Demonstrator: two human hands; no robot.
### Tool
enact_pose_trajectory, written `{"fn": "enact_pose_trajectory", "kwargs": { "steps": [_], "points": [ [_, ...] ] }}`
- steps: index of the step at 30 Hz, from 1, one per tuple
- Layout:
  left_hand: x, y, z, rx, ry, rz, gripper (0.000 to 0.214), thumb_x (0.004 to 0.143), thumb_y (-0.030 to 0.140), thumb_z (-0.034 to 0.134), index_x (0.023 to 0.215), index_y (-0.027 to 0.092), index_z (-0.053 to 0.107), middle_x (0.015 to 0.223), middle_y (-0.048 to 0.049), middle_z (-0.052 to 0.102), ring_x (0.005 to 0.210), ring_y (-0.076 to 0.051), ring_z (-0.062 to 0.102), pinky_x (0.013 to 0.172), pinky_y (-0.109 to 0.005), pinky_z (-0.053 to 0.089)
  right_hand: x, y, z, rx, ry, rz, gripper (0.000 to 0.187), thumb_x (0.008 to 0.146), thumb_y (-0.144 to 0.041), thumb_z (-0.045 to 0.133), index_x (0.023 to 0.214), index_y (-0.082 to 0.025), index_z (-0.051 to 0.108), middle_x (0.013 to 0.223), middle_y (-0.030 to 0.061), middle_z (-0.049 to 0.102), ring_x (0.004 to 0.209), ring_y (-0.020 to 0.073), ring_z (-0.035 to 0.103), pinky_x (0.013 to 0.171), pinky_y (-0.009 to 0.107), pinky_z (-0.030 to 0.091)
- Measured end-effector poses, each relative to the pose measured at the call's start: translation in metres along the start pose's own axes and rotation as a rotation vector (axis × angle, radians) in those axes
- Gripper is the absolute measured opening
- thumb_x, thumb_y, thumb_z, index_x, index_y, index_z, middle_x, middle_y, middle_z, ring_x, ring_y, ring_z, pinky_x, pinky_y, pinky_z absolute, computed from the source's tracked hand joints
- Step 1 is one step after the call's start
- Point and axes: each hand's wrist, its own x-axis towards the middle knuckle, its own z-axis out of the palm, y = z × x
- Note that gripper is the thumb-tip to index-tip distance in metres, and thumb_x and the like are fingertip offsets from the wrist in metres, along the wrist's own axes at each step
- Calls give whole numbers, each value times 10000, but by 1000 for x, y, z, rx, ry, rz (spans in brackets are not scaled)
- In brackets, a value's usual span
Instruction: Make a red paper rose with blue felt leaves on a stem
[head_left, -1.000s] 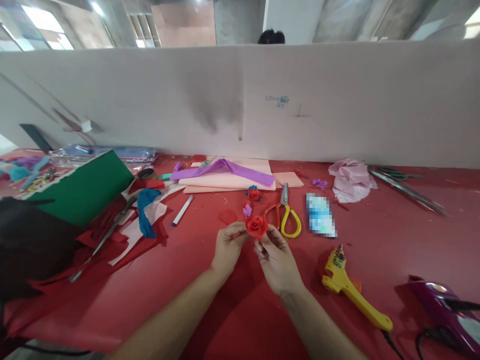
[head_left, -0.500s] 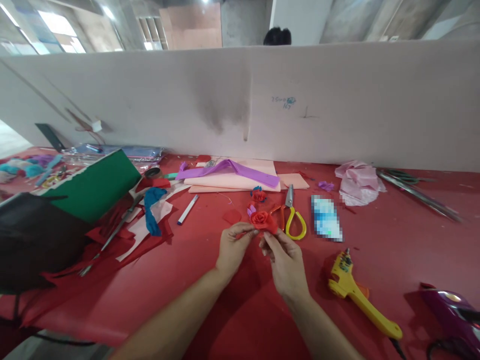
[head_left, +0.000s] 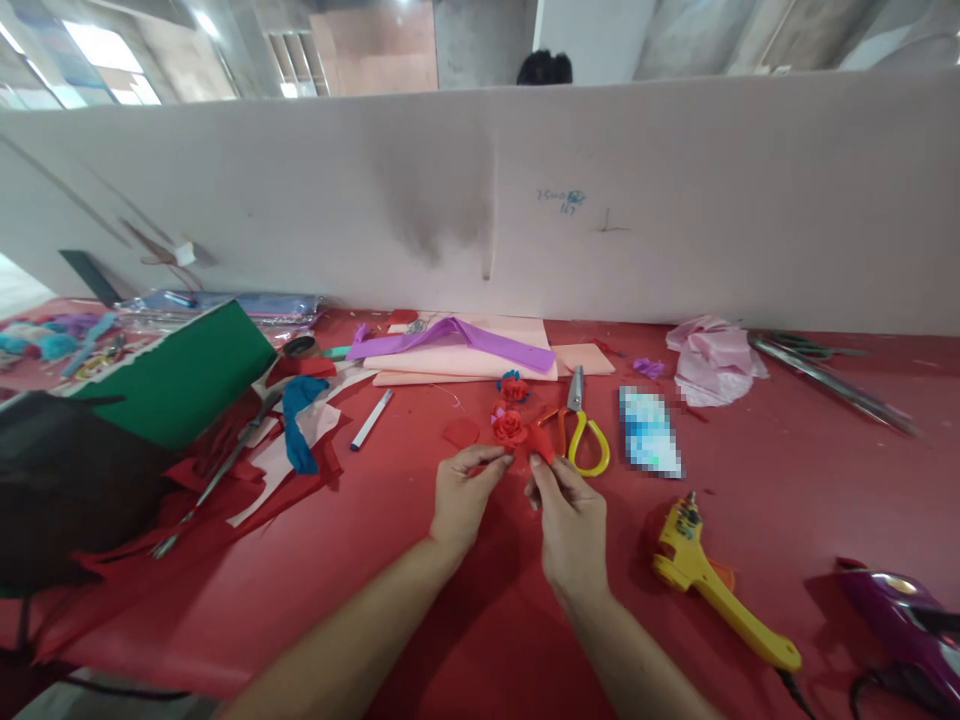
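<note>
A small red paper rose (head_left: 510,428) sits just above my fingertips, over the red table (head_left: 390,560). My left hand (head_left: 465,492) is closed in a pinch right under the rose, at its base. My right hand (head_left: 571,525) pinches a red paper petal (head_left: 541,444) that touches the rose's right side. Whether the rose rests on the table or hangs free I cannot tell. Just beyond it lie a second small flower, red and blue (head_left: 514,388), and a loose red petal (head_left: 459,432).
Scissors with yellow and orange handles (head_left: 579,430) lie right of the rose. A yellow glue gun (head_left: 712,590) and a purple tool (head_left: 900,620) lie at the right. Pink sheets with a purple strip (head_left: 450,342), a white pen (head_left: 371,418), a green sheet (head_left: 180,375) and red scraps lie left. A pale divider (head_left: 480,200) stands behind.
The rose has gone from raised between both hands to lower and farther out, tipped to the left. My right fingers now hold a petal at its side. The hands themselves barely moved.
</note>
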Motion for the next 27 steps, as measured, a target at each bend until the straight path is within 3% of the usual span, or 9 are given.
{"fn": "enact_pose_trajectory", "kwargs": {
  "steps": [13, 23, 27],
  "points": [
    [1, -6, 0, 86, -6, 62, 68, 663, 254, 747, 721, 220, 758, 754, -26, 724, 738, -162, 640, 743, -271, 490, -10, -6, -1, -6, -85, -64, 305, 878, -350, 557, 616, -195, 562, 664, -23, 511, 591, 110, 434, 587, 256, 360],
    [-3, 5, 6, -101, -57, -47, 67, 647, 194, 736, 709, 201, 761, 730, -23, 725, 753, -157, 623, 779, -275, 473, -6, 2, -1, 165, -65, 49, 194, 845, -357, 599, 749, -191, 631, 671, -21, 518, 608, 112, 448, 557, 255, 337],
    [-3, 5, 6, -147, -103, -41, 61, 646, 184, 734, 699, 193, 762, 720, -16, 720, 717, -145, 610, 765, -271, 472, -7, -2, -2, 123, -97, 35, 257, 858, -356, 579, 664, -188, 588, 649, -26, 492, 610, 111, 435, 568, 255, 336]
  ]
}}
